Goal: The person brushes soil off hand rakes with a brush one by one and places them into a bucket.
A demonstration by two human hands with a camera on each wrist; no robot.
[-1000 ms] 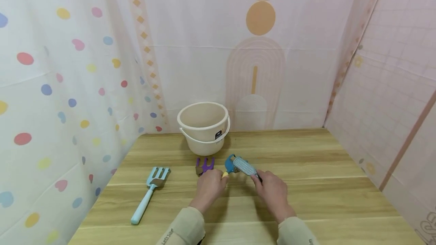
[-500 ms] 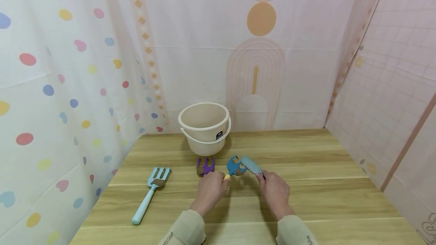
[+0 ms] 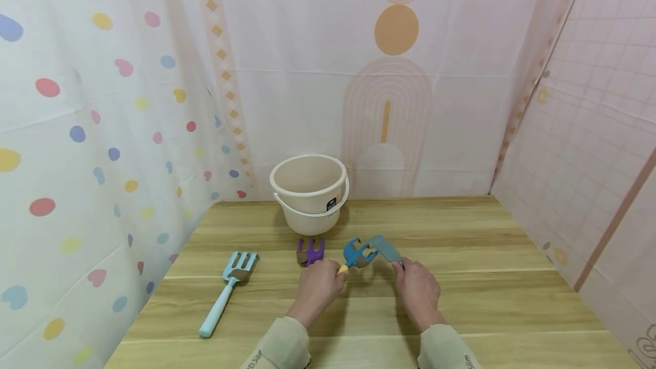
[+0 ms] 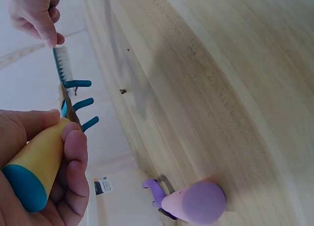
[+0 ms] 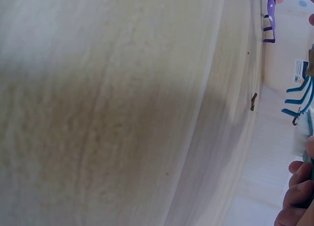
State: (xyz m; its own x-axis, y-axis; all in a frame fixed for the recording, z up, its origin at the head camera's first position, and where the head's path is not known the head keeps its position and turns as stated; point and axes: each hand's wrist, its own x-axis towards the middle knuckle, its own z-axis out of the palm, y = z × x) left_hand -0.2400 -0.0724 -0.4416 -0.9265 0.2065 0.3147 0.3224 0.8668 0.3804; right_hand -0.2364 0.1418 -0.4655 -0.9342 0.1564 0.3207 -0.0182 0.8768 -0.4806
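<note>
In the head view my left hand (image 3: pixel 318 286) grips the yellow handle of a small blue hand rake (image 3: pixel 353 252). Brown dirt-like patches mark the rake's head, and its bent tines (image 4: pixel 83 104) point toward the table in the left wrist view. My right hand (image 3: pixel 417 290) holds a teal brush (image 3: pixel 388 249) by its handle, its smooth back facing up. White bristles (image 4: pixel 64 63) show beneath it, close against the rake's outer tine. A purple hand rake (image 3: pixel 314 254) with a brown patch lies just beyond my left hand.
A cream bucket (image 3: pixel 307 209) with its handle down stands at the back of the wooden table (image 3: pixel 492 289). A light-blue garden fork (image 3: pixel 217 306), smudged brown, lies to the left. Small dark crumbs (image 4: pixel 122 91) dot the tabletop. Patterned curtains enclose the back and sides.
The brush has shifted right across the blue rake's head to its right edge and turned, so its back now faces up. The rake's head has turned slightly, showing more of its tines.
</note>
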